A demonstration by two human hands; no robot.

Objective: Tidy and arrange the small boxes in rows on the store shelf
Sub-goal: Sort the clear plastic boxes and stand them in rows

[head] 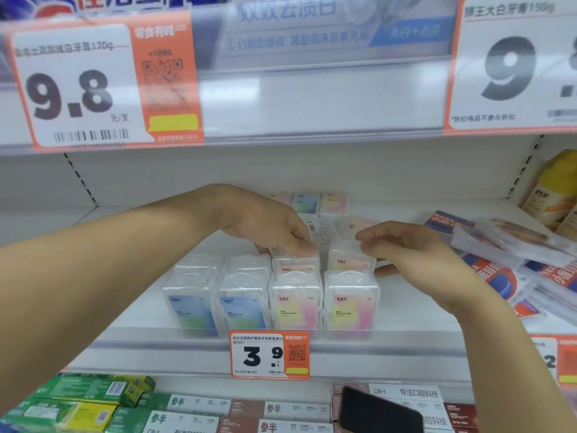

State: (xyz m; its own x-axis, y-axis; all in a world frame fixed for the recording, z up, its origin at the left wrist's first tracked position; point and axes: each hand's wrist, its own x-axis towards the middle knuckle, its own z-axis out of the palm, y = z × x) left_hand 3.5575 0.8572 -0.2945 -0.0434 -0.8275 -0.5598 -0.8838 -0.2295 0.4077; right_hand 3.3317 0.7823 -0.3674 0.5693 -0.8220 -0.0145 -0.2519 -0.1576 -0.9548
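Front row on the white shelf (406, 310) has four small clear boxes standing upright side by side: two blue-green boxes (218, 304) on the left, two pink-yellow boxes (323, 303) on the right. Behind each there's at least one more box in the same line, so four rows run front to back. Way at the far back sit three more little boxes (312, 202) — a pinkish one, a blue one, another pinkish one.

The shelf is a white store unit with a clear front rail and an orange price tag (269, 354) reading 3.9. The shelf above carries two big orange-edged tags (103, 85); the left reads 9.8. On the right of the box shelf lies a messy heap of red-white-blue flat packs (512, 270), with yellow-capped bottles (552, 189) behind. Below are green cartons (78, 401), white and maroon cartons (281, 410) and a dark phone (379, 412).

The left hand (268, 226) reaches in with fingers curled down, pinching the top of a clear box (321, 234) raised above the third row. The right hand (406, 245) has fingers bent, fingertips on the second box (349, 257) of the rightmost row — whether it's properly gripping I can't tell.
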